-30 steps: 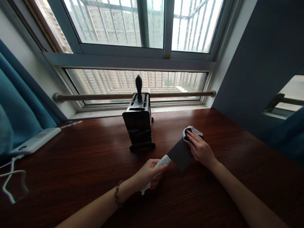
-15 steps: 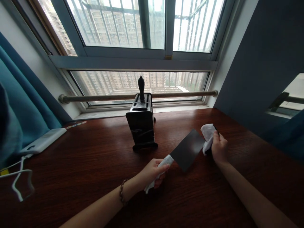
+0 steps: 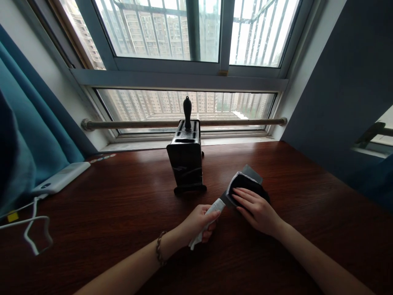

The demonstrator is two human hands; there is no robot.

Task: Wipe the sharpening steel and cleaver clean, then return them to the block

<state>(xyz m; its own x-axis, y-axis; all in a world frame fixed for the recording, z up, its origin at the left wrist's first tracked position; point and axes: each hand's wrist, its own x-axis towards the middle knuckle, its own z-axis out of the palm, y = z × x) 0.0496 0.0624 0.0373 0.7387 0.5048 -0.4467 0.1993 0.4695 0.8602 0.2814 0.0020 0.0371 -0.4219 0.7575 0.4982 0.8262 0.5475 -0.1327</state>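
Observation:
My left hand (image 3: 201,223) is closed around the white-wrapped handle of a cleaver (image 3: 252,173), whose wide grey blade points up and to the right. Over most of that blade lies a cloth (image 3: 250,184), dark on top with a white edge. My right hand (image 3: 256,209) holds the cloth against the flat of the blade, its fingers stretched across the dark side. Only the blade's far end and a strip by the handle show. Behind and to the left stands a black knife block (image 3: 186,166) with one dark-handled tool (image 3: 187,112) upright in it.
A brown wooden table (image 3: 123,221) spreads beneath my hands. On its left lie a white power strip or charger (image 3: 63,178) and a looped white cable (image 3: 35,241), beside a blue curtain (image 3: 43,135). A horizontal rail (image 3: 138,124) crosses the window behind the table.
My right hand has moved left from beside the blade tip and laid the cloth over the blade. The left hand keeps its hold on the cleaver. The view has shifted slightly.

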